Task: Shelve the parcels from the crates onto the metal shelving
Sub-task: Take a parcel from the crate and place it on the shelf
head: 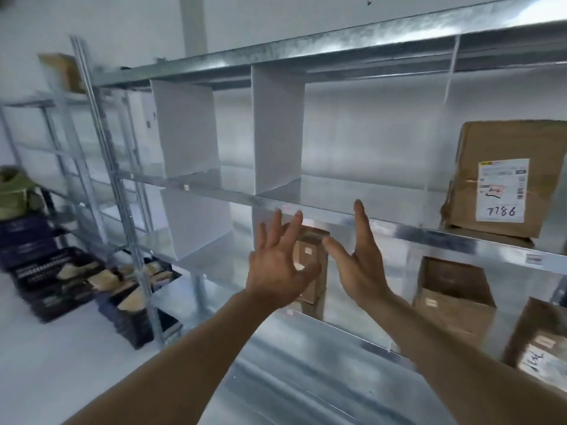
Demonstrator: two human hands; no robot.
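Both bare forearms reach up and forward, side by side. The left hand (277, 265) shows its back, fingers spread and straight, thumb angled to the right. The right hand (360, 259) stands edge-on, palm facing left, fingers straight and pointing up, thumb stretched towards the left hand. Neither hand grips anything.

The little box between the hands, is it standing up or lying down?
Standing up: the little box is taller than wide, on the shelf.
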